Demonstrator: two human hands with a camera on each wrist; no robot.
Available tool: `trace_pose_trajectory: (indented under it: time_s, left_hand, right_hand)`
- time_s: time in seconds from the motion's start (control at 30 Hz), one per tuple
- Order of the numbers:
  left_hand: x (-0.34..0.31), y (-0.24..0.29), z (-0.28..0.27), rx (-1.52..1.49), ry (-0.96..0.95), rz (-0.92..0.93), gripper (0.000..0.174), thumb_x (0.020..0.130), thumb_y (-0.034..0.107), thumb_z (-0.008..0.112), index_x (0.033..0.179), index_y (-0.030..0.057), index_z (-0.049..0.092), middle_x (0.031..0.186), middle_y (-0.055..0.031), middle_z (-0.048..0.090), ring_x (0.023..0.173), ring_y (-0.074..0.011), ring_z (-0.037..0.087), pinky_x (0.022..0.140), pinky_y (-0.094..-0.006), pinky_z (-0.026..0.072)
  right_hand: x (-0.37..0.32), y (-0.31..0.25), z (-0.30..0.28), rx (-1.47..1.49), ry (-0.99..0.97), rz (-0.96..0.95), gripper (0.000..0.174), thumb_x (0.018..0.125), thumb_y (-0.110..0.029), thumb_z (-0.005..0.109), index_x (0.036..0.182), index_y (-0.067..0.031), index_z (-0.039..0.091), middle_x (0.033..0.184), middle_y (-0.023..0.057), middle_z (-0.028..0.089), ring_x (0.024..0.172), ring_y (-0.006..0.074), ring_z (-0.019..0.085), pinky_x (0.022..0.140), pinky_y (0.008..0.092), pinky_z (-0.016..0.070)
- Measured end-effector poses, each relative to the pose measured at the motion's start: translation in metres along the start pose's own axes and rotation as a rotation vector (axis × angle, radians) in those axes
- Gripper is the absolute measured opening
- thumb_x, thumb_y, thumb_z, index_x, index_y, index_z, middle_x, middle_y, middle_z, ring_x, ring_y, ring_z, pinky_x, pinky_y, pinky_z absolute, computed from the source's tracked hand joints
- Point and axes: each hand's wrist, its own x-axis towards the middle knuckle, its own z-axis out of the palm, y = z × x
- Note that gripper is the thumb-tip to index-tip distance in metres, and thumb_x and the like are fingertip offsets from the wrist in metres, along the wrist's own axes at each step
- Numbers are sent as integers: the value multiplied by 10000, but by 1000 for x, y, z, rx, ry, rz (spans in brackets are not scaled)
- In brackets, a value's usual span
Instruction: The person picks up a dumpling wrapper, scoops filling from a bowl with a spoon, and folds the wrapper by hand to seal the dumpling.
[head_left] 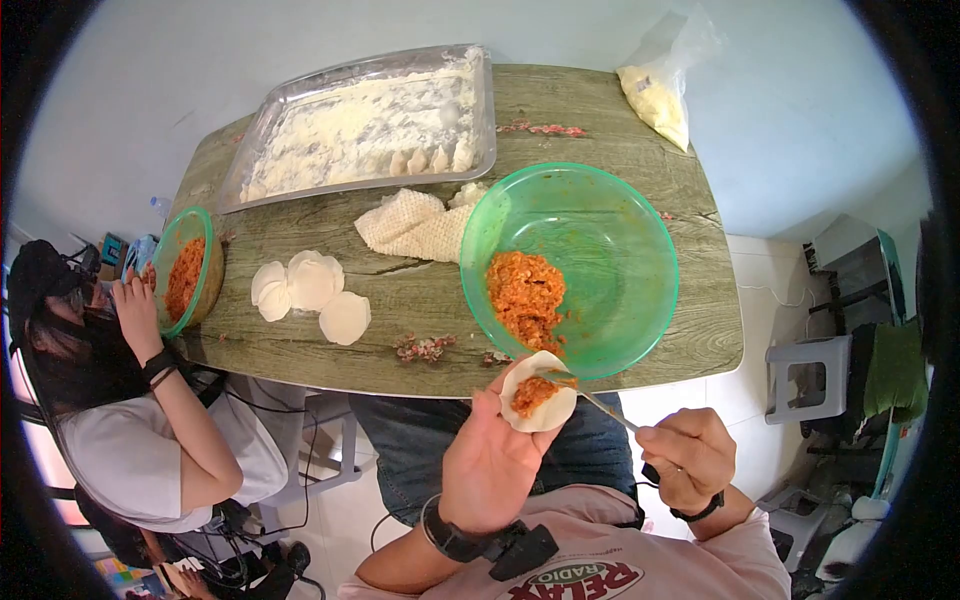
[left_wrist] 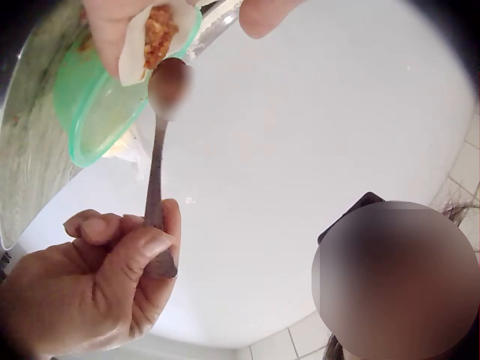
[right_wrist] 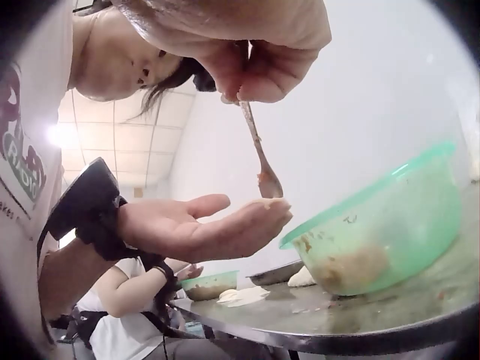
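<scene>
One spoon (head_left: 605, 407), axis forward-left toward wrapper (head_left: 552, 413)
Right hand (head_left: 690, 458) pinches it; palm-up left hand (head_left: 490, 465) supports wrapper near counter's (head_left: 415, 300) edge.

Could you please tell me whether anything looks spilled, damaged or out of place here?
Nothing looks plainly spilled or damaged. The untidiest thing is the white cloth, bunched up on the table beside the large green bowl; it looks dropped there, whereas the loose wrappers lie flat.
</scene>
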Motion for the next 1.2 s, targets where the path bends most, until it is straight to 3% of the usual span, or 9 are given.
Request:
trace_pose_trajectory:
  time_s: [0.33,0.4,0.6,0.67,0.9,1.2]
  left_hand:
    - [-1,1,2,143,41,-16,619,960,438,329,1373,-17,249,1402,-143,340,1311,-262,324,1104,-419,240]
    - [-1,0,-1,45,-2,-10,527,977,333,351,1363,-18,274,1383,-130,367,1292,-240,355,1090,-392,273]
    - [-2,0,-1,45,2,-25,521,978,329,350,1360,-19,283,1376,-133,376,1288,-237,360,1086,-393,278]
    - [-2,0,-1,43,2,-26,521,978,326,350,1360,-21,282,1377,-134,375,1286,-238,361,1084,-392,280]
    - [-1,-1,0,60,13,-20,514,978,310,349,1361,-25,279,1379,-141,371,1286,-242,361,1084,-390,281]
    - [-1,0,-1,90,36,-32,513,973,299,359,1359,-30,280,1374,-136,378,1282,-241,367,1085,-390,277]
  right_hand:
    - [-6,-2,0,73,35,73,236,727,-54,718,960,-29,690,814,77,576,636,168,578,535,256,461]
    - [-7,-2,-2,118,61,90,222,735,-61,715,953,-27,691,812,79,581,641,167,578,537,255,462]
    - [-1,-4,-3,97,32,118,184,784,-142,696,930,-30,694,786,84,599,625,151,562,531,243,447]
    - [-3,-3,0,132,113,231,187,792,-177,691,907,-29,693,781,82,601,612,149,552,524,238,430]
    - [-5,-1,0,160,198,226,182,790,-180,694,891,-29,691,774,87,602,614,150,550,525,238,414]
    - [1,0,0,107,121,180,187,795,-180,688,900,-25,686,768,78,577,626,145,553,524,234,417]
